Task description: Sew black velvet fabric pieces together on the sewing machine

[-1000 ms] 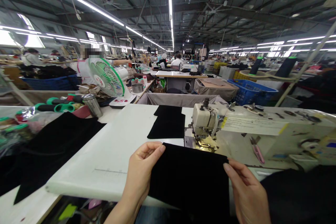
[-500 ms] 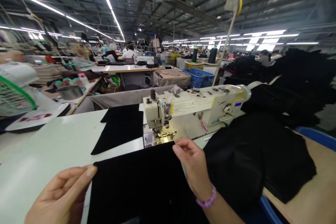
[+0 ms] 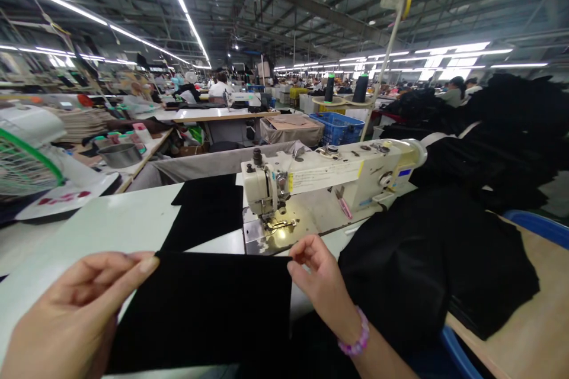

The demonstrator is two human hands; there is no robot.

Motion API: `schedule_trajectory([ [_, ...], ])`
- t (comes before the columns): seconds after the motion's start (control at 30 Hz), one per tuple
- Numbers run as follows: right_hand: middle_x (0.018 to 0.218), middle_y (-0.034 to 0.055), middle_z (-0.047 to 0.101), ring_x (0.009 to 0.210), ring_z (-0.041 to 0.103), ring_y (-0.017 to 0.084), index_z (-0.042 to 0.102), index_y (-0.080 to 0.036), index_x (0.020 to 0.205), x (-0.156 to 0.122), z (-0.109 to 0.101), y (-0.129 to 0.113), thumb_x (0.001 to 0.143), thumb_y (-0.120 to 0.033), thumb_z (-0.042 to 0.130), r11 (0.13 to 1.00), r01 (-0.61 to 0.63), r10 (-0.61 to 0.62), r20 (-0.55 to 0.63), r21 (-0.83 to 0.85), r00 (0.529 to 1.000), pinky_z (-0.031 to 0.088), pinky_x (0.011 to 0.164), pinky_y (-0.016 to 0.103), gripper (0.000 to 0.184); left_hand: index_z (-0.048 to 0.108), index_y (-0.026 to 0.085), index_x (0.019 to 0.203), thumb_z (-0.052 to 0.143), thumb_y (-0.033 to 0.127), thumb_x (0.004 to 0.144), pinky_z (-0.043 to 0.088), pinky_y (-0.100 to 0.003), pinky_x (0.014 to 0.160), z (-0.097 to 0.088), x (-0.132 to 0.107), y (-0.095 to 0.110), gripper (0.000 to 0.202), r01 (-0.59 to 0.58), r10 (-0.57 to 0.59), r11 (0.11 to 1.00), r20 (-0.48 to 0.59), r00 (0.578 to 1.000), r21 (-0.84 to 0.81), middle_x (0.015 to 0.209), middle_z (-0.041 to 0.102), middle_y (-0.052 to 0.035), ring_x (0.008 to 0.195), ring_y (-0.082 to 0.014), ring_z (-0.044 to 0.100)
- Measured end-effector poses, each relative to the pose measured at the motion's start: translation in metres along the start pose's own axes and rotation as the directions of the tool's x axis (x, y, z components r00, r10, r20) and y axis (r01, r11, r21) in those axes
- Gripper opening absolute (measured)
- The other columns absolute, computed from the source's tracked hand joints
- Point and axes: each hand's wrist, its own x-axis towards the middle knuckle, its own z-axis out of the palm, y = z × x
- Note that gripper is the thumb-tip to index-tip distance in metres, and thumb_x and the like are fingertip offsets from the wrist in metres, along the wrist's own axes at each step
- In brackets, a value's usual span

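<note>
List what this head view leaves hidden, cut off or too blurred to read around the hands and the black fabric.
- Left hand: its wrist is cut off by the bottom-left edge of the head view.
- Black fabric panel: its lower edge runs out of the bottom of the picture.
- Sewing machine label: the print is too small to read.
- Needle area: glare from the machine's lamp hides detail.
- Right hand: its fingertips fold behind the panel's corner.

Matt black cloth piece (image 3: pixel 208 302); smooth glossy white table (image 3: pixel 111 225).
</note>
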Motion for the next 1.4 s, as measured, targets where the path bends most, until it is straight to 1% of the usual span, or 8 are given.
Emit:
schedule_trajectory([
  [0.1, 0.075, -0.0043, 0.057, 0.071, 0.057, 0.014, 0.054, -0.023, 0.080, -0.029, 0.002, 0.002, 0.072, -0.010, 0.059, 0.980, 0.024, 0.024, 0.235, -0.197, 0.972, 0.048, 0.070, 0.025, 0.016, 0.057, 0.021, 0.073, 0.076, 0.048, 0.068, 0.047, -0.024, 0.059, 0.011, 0.037, 0.038, 0.034, -0.060, 0.025, 0.979, 0.176, 0.984, 0.193, 0.079, 0.073, 0.0065, 0.066, -0.0151, 0.065],
  [0.2, 0.073, -0.0040, 0.058, 0.068, 0.059, 0.014, 0.054, -0.023, 0.079, -0.058, 0.006, 0.021, 0.073, -0.007, 0.057, 0.948, 0.114, 0.006, 0.372, -0.298, 0.928, 0.047, 0.066, 0.024, 0.017, 0.061, 0.020, 0.067, 0.075, 0.041, 0.065, 0.041, -0.025, 0.055, 0.054, 0.063, 0.044, 0.025, -0.309, 0.100, 0.906, 0.564, 0.819, 0.288, 0.060, 0.064, 0.0030, 0.057, -0.0147, 0.056],
  [0.43, 0.086, 0.0068, 0.070, 0.078, 0.066, 0.020, 0.059, -0.021, 0.100, -0.066, -0.011, 0.072, 0.085, -0.002, 0.044, 0.663, 0.607, -0.359, 0.526, -0.438, 0.771, 0.054, 0.071, 0.030, 0.029, 0.056, 0.022, 0.061, 0.064, 0.019, 0.067, 0.041, -0.027, 0.060, 0.158, 0.042, -0.040, 0.011, -0.343, 0.136, 0.920, 0.667, 0.733, 0.188, 0.061, 0.058, 0.0019, 0.060, -0.0164, 0.054],
  [0.63, 0.080, 0.0061, 0.067, 0.069, 0.061, 0.019, 0.058, -0.018, 0.099, -0.057, -0.025, 0.074, 0.091, -0.004, 0.042, 0.487, 0.748, -0.460, 0.595, -0.452, 0.659, 0.052, 0.064, 0.030, 0.023, 0.055, 0.022, 0.064, 0.058, 0.014, 0.066, 0.044, -0.028, 0.069, 0.161, 0.036, -0.063, 0.008, -0.337, 0.157, 0.927, 0.647, 0.746, 0.165, 0.068, 0.058, 0.0025, 0.068, -0.0162, 0.055],
  [0.83, 0.089, 0.0065, 0.066, 0.084, 0.061, 0.022, 0.060, -0.020, 0.091, -0.043, -0.019, 0.074, 0.088, -0.004, 0.048, 0.516, 0.656, -0.409, 0.514, -0.551, 0.754, 0.053, 0.075, 0.036, 0.020, 0.051, 0.021, 0.067, 0.059, 0.015, 0.066, 0.041, -0.025, 0.060, 0.180, 0.061, -0.070, 0.010, -0.259, 0.052, 0.926, 0.588, 0.807, 0.274, 0.063, 0.055, 0.0047, 0.060, -0.0134, 0.053],
  [1.17, 0.097, 0.0087, 0.068, 0.096, 0.063, 0.023, 0.060, -0.017, 0.094, -0.038, -0.019, 0.081, 0.082, 0.001, 0.050, 0.567, 0.658, -0.384, 0.548, -0.496, 0.743, 0.055, 0.088, 0.038, 0.024, 0.055, 0.020, 0.075, 0.067, 0.013, 0.068, 0.045, -0.024, 0.057, 0.187, 0.072, -0.066, 0.015, -0.292, 0.026, 0.871, 0.558, 0.829, 0.394, 0.062, 0.057, 0.0051, 0.059, -0.0145, 0.058],
  [1.3, 0.099, 0.0093, 0.068, 0.099, 0.063, 0.023, 0.061, -0.017, 0.094, -0.037, -0.021, 0.075, 0.081, 0.001, 0.050, 0.570, 0.656, -0.362, 0.566, -0.494, 0.741, 0.055, 0.091, 0.038, 0.024, 0.059, 0.018, 0.094, 0.068, 0.015, 0.076, 0.051, -0.039, 0.084, 0.169, 0.040, -0.048, 0.021, -0.385, 0.149, 0.813, 0.484, 0.862, 0.436, 0.094, 0.066, -0.0073, 0.096, -0.0269, 0.063],
  [1.4, 0.101, 0.0101, 0.068, 0.102, 0.062, 0.024, 0.062, -0.017, 0.095, -0.036, -0.021, 0.071, 0.080, 0.000, 0.050, 0.582, 0.648, -0.342, 0.575, -0.492, 0.743, 0.054, 0.093, 0.038, 0.025, 0.063, 0.020, 0.092, 0.065, 0.020, 0.084, 0.052, -0.042, 0.088, 0.140, -0.011, -0.033, 0.008, -0.510, 0.227, 0.777, 0.593, 0.773, 0.367, 0.097, 0.065, -0.0073, 0.096, -0.0266, 0.062],
])
